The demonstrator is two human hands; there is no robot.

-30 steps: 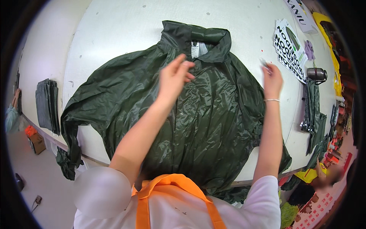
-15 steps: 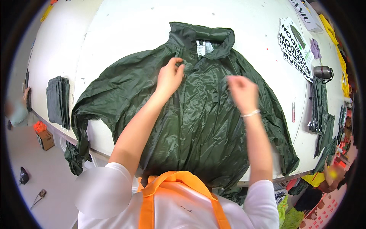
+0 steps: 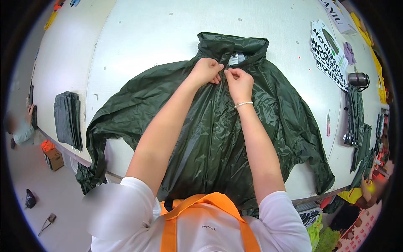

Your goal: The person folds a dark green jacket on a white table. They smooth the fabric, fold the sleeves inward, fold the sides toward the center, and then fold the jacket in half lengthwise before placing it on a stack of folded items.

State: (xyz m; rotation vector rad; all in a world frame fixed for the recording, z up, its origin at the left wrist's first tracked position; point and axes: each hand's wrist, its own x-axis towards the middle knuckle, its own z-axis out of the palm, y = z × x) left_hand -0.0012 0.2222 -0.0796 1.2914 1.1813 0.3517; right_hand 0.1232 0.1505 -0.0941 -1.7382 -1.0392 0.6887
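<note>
A dark green, shiny rain jacket [image 3: 210, 143] lies spread on the white table [image 3: 142, 33], its stand-up collar away from me and sleeves out to both sides. Just below the collar, my left hand [image 3: 205, 72] has its fingers closed on the front flap. Close beside it my right hand [image 3: 240, 86], with a beaded bracelet at the wrist, pinches the front edge between thumb and fingers. The fingertips of both hands almost meet there. Inside the collar a white label [image 3: 236, 58] shows partly. Any fastener under the fingers is too small to make out.
A folded dark green stack [image 3: 67, 119] lies on the left. To the right are printed sheets [image 3: 329, 54], a dark metal cup [image 3: 358, 80], small pink-handled snips [image 3: 328, 126] and more folded dark garments [image 3: 352, 113]. Another person [image 3: 22, 130] is at the far left.
Both hands have come together at the jacket front below the collar; the right hand moved left and up and now pinches the cloth. The jacket sits slightly lower and further right in view.
</note>
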